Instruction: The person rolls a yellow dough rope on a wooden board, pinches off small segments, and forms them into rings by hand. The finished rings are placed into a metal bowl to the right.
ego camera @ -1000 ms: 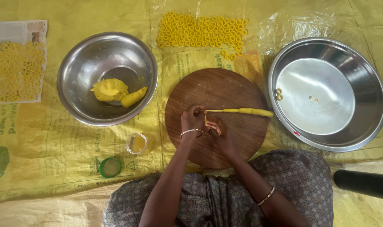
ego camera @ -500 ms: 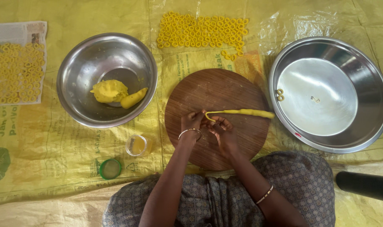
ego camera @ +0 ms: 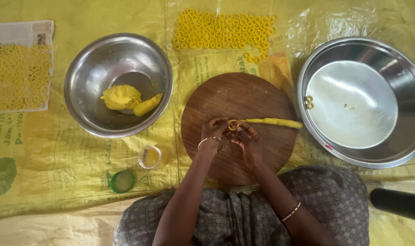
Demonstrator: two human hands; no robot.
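Head view: dough rope (ego camera: 269,121) end perhaps finger-hidden.

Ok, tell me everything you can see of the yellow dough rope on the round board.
The dough rope is a thin, smooth, bright yellow strand that looks soft. It lies flat, almost level, across the round wooden board, its right end reaching the board's edge by the large steel pan. Its left end curls into a small loop, pinched between the left hand and the right hand.
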